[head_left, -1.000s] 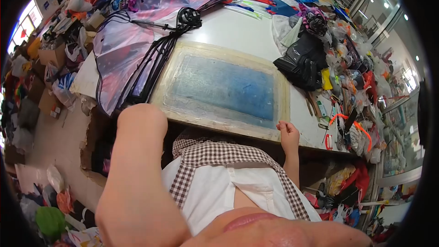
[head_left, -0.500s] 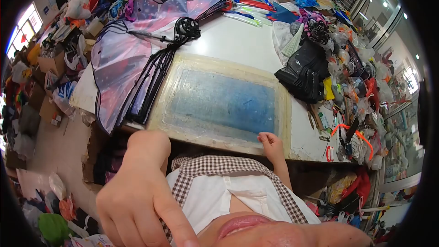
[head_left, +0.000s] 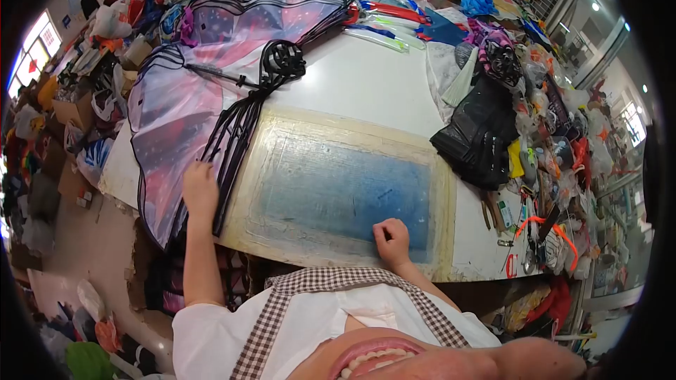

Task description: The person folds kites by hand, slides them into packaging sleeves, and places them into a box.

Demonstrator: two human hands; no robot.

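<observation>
A stack of pink-and-purple printed fabric pieces point(head_left: 176, 112) with black edging lies on the left of the table. Black strips bundled along its side end in a coiled black knot point(head_left: 283, 62). My left hand point(head_left: 201, 188) is over the lower part of this stack, fingers curled; whether they grip the fabric is hidden. In front of me is a flat framed panel point(head_left: 338, 176) with a pale yellowish border and a blue-grey middle. My right hand point(head_left: 392, 241) rests at its near edge, fingers curled closed, with anything inside hidden.
Black folded plastic point(head_left: 479, 137) sits at the table's right, beside a heap of bags and tools. An orange strip point(head_left: 563, 236) and scissors-like red handles point(head_left: 512, 265) lie near the right edge. Colourful materials pile up at the back; cardboard boxes point(head_left: 74, 109) stand left.
My left hand has gone from close before the camera out to the fabric stack. My right hand has shifted slightly left on the panel and curled further. The view has tilted a little.
</observation>
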